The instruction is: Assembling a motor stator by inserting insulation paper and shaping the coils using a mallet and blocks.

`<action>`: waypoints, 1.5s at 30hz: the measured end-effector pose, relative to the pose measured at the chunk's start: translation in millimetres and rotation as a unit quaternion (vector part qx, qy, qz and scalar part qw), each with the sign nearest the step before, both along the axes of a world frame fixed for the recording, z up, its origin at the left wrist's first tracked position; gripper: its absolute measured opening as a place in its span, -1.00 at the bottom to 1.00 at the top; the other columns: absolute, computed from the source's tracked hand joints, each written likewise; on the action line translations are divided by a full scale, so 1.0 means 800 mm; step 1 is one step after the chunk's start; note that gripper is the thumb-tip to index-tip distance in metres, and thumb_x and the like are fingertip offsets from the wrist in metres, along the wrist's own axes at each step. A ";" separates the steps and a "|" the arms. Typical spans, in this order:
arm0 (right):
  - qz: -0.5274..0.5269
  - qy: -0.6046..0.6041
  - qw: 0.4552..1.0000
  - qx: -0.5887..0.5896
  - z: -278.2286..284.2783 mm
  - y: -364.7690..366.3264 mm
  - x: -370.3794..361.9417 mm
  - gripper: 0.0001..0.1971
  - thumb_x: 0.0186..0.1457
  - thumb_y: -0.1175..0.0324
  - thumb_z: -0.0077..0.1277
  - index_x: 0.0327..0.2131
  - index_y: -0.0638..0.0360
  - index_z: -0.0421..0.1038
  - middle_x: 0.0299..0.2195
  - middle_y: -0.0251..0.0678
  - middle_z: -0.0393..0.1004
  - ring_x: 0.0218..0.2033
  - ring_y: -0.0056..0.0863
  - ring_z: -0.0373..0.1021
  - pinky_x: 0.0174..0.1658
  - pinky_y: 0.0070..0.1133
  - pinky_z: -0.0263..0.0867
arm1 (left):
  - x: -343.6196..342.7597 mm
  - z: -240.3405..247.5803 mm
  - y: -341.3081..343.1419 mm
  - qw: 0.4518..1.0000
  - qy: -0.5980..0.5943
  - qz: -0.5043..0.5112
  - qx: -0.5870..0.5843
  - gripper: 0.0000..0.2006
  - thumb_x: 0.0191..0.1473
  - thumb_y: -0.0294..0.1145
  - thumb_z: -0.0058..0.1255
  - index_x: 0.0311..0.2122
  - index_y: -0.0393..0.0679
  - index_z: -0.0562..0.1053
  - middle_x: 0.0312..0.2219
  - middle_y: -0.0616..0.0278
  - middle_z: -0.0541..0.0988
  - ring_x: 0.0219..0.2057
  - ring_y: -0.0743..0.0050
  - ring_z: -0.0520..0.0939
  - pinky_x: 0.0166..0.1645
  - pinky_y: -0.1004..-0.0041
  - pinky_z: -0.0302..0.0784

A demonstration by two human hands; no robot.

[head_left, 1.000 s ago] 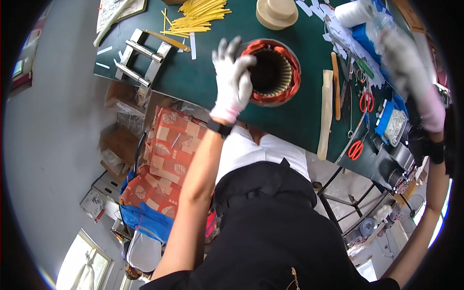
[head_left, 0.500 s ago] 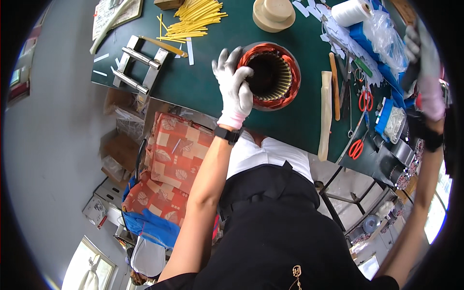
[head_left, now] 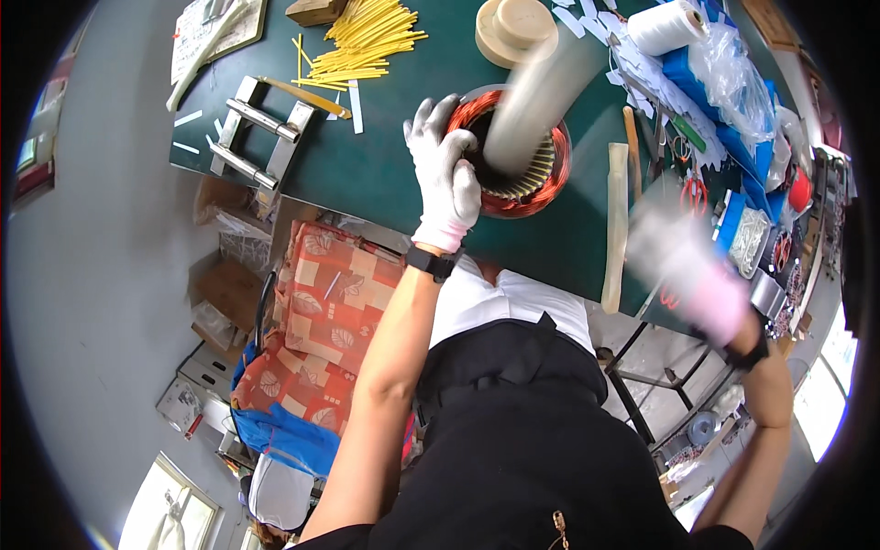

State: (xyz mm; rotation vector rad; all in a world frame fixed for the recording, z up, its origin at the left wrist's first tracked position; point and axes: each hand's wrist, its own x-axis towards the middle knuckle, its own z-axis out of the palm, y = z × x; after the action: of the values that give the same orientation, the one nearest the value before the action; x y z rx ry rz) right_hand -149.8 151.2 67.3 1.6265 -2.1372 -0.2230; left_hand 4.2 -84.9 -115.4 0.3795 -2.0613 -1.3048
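In the head view, the left hand (head_left: 442, 174), in a white knitted glove, lies at the left rim of a round, ring-shaped part with red-brown copper windings and a dark hollow middle (head_left: 527, 200). The part sits on the dark green counter (head_left: 367, 174), in the upper middle of the frame. The left fingers are bent and spread along the rim, with the thumb reaching over its inner edge; I cannot tell how firmly they grasp it.

A pale, elongated shape, smeared by motion (head_left: 541, 101), crosses the ring from its upper right. The right hand (head_left: 683, 257), also white-gloved, is blurred at the right of the frame, near a long cream-coloured flat stick (head_left: 616, 229). The blur hides its fingers, so I cannot tell whether they are released, clenched or grasping something.

Thin yellow sticks (head_left: 371, 46) lie in a heap at the upper left, above a silver metal frame with two round bars (head_left: 263, 120). A cream stepped disc (head_left: 513, 37) stands at the top middle, and a white thread spool (head_left: 667, 29) at the upper right.
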 end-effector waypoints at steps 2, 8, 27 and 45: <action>-0.250 -0.648 0.654 0.299 0.005 -0.044 0.041 -0.66 0.13 0.02 -0.03 -0.23 0.09 0.37 -0.43 -0.31 0.31 -0.37 -0.53 0.27 -0.27 -0.57 0.24 | 0.019 -0.002 -0.024 0.994 -0.055 -0.015 -0.095 -0.76 -0.12 -0.32 -0.27 -0.35 -0.07 0.44 0.09 -0.05 0.33 0.14 -0.27 0.20 0.27 -0.07 -0.11; -0.209 -0.667 0.594 -0.398 0.077 -0.049 -0.059 -0.73 0.25 0.21 -0.15 -0.14 0.18 0.38 -0.50 -0.59 0.21 -0.51 -0.81 0.20 -0.47 -0.80 0.15 | 0.034 -0.002 0.014 0.997 -0.050 0.059 0.006 -0.71 -0.16 -0.41 -0.23 -0.25 -0.10 0.41 0.09 -0.12 0.31 0.19 -0.26 0.14 0.28 -0.04 -0.10; -0.264 -0.673 0.667 0.183 -0.004 0.001 0.049 -0.74 0.10 0.22 -0.04 -0.21 0.16 0.30 -0.54 -0.45 0.31 -0.58 -0.64 0.26 -0.54 -0.61 0.16 | 0.025 -0.002 -0.016 0.992 -0.027 0.009 -0.125 -0.82 -0.09 -0.42 -0.25 -0.39 -0.03 0.42 0.00 0.06 0.42 0.16 -0.13 0.20 0.28 -0.07 -0.20; -0.328 -0.633 0.687 -0.142 0.052 0.029 -0.122 -0.69 0.20 0.20 -0.08 -0.12 0.24 0.34 -0.54 -0.44 0.31 -0.58 -0.76 0.27 -0.58 -0.75 0.17 | 0.020 0.002 0.002 0.995 0.030 0.023 -0.090 -0.90 -0.03 -0.50 -0.28 -0.42 -0.03 0.32 0.02 0.11 0.45 0.09 -0.08 0.27 0.25 0.02 -0.05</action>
State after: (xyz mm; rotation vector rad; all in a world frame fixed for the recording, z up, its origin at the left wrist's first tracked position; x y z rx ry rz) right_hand -247.4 174.3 109.2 0.6573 -3.3841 1.3681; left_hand 20.2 -83.1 -113.8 0.3009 -2.0869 -1.0804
